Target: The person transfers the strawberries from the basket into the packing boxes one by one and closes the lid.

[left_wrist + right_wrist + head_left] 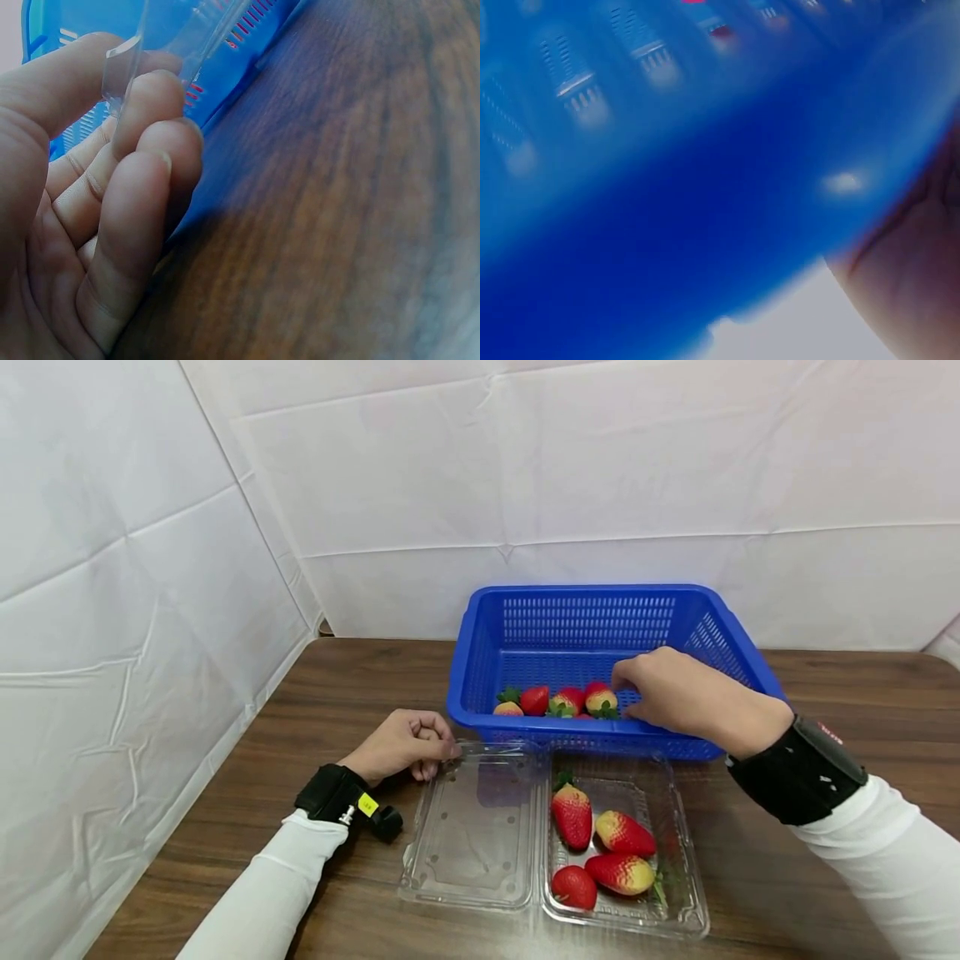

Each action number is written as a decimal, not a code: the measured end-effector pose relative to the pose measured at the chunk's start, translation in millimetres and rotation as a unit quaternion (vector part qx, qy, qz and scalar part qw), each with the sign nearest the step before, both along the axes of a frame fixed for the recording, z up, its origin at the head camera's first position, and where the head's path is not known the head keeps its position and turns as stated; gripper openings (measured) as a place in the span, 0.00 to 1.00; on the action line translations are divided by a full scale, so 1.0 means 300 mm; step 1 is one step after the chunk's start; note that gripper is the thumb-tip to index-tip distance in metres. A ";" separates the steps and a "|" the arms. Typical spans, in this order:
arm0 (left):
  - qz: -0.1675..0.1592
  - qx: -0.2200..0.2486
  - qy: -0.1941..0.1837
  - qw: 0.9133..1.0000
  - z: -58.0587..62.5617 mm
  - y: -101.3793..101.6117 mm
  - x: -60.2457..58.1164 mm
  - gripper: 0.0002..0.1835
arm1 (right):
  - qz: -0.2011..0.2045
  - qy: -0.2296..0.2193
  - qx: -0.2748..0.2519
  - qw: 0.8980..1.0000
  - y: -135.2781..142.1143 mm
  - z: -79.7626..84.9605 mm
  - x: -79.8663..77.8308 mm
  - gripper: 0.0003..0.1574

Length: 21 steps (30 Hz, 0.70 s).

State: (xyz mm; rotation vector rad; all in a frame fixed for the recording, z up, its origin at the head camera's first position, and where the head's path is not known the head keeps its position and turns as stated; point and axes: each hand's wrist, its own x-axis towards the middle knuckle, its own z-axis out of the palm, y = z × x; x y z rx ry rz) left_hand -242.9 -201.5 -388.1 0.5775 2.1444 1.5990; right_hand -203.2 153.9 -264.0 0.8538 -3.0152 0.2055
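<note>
A clear plastic clamshell box [678,906] lies unfolded on the table, with several red strawberries [572,817] in its right half. At the upper left corner of its lid [480,835], my left hand [408,745] pinches the edge between thumb and fingers; the left wrist view shows the clear lid edge [124,67] in that grip. Over the front right of a blue basket [592,596], my right hand [682,697] reaches in beside more strawberries [567,700]. Its fingertips are mostly hidden, and the blurred basket wall [675,210] fills much of the right wrist view.
The basket stands directly behind the clamshell box, its front wall close to the box's back edge. The wooden table [300,718] meets white sheeting [600,468] at the back and on the left.
</note>
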 end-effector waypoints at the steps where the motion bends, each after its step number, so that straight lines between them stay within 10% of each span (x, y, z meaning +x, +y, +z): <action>1: 0.000 0.000 0.000 1.000 0.000 0.000 -0.001 0.11 | 0.000 -0.001 0.003 1.000 -0.001 0.002 0.001 0.17; 21: -0.001 0.000 0.001 1.000 0.008 0.001 0.007 0.11 | 0.038 -0.023 0.066 0.997 -0.020 0.037 -0.007 0.18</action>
